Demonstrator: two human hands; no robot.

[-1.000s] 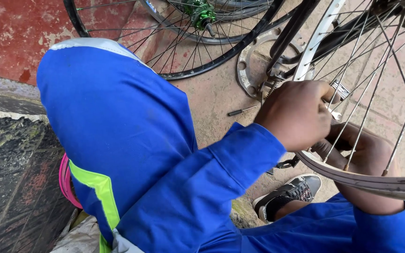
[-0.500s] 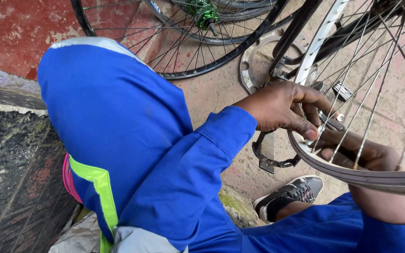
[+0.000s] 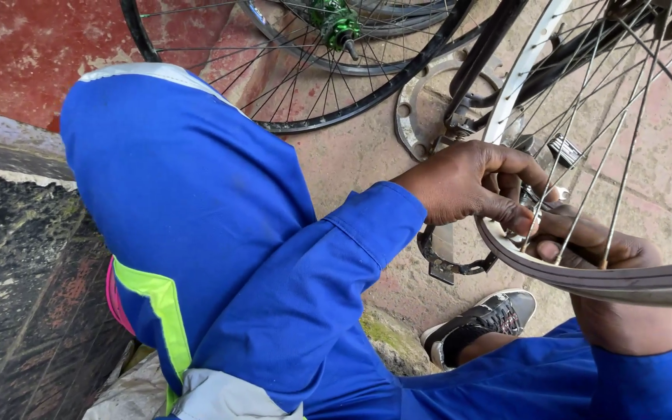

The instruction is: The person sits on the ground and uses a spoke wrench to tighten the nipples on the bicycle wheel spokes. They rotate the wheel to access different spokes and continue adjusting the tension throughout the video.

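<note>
I crouch in blue coveralls beside a bicycle. My left hand (image 3: pixel 472 187) reaches over the silver wheel rim (image 3: pixel 647 284). Its thumb and fingertips pinch at a thin spoke (image 3: pixel 558 183) where it meets the rim; what exactly is between them is too small to tell. My right hand (image 3: pixel 596 257) comes up from below and wraps the same rim, with its fingers pushed between the spokes just beside the left fingertips. My raised left knee (image 3: pixel 173 171) fills the left of the view.
A black pedal (image 3: pixel 449 264) hangs just below my left wrist. A toothed chainring (image 3: pixel 418 117) and a white frame tube (image 3: pixel 524 85) stand behind it. A second wheel with a black tyre and green hub (image 3: pixel 340 23) lies at the top. My dark shoe (image 3: pixel 484 319) rests on the paved ground.
My left hand has gone from a closed fist over the rim to fingers stretched down and pinching at the rim. The right hand has stayed on the rim.
</note>
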